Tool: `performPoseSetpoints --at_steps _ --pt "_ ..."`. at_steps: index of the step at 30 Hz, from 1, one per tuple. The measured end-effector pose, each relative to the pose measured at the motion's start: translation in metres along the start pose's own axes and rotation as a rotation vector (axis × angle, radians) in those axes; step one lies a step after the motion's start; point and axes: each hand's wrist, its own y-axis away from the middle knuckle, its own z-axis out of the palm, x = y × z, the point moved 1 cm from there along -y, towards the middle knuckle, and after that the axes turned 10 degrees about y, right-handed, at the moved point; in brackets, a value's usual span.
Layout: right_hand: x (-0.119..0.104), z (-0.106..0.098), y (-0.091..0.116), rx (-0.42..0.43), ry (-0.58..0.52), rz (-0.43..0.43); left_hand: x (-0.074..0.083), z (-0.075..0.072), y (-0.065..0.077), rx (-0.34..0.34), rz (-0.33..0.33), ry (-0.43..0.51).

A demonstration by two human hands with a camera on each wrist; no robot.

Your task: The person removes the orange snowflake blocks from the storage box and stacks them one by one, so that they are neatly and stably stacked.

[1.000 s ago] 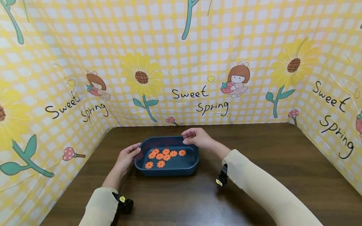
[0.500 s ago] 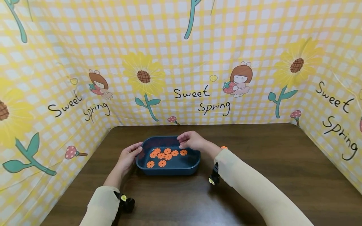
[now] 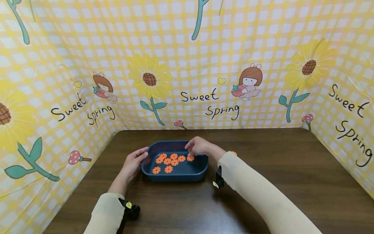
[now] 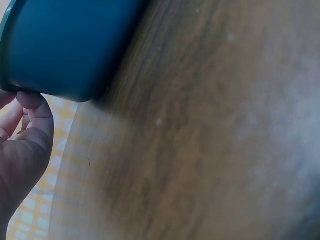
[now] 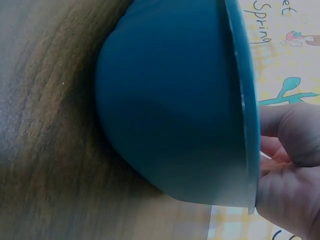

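A dark blue oval basin (image 3: 175,178) stands on the table. Several flat orange flower-shaped pieces (image 3: 174,162), like cut carrot slices, lie on its floor. My left hand (image 3: 131,164) grips the basin's left end by the rim; in the left wrist view its thumb (image 4: 31,100) is right at the rim. Over the basin's far right side, my right hand (image 3: 200,146) reaches in with loosely bent fingers. Its fingertips overlap the rightmost orange piece (image 3: 191,158). The basin wall (image 5: 175,100) hides those fingertips in the right wrist view.
Another orange flower-shaped piece (image 3: 234,153) lies to the right of the basin, partly hidden by the right sleeve (image 3: 251,182). A yellow checked cloth (image 3: 175,48) surrounds the back and sides of the brown wooden table (image 3: 175,208).
My right hand has moved left and down into the basin. The orange piece right of the basin has come into view behind the sleeve. My left hand keeps its grip on the rim.
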Motion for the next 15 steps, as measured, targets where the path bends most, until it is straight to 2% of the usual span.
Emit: performPoseSetpoints --at_steps 7,15 --pt "-0.0033 0.0025 -0.0026 -0.023 0.109 0.076 -0.0028 -0.0012 0.0001 -0.005 0.001 0.006" --pt "-0.0043 0.0093 -0.0073 -0.009 0.123 0.123 -0.0032 -0.0015 -0.0014 -0.010 0.009 0.013"
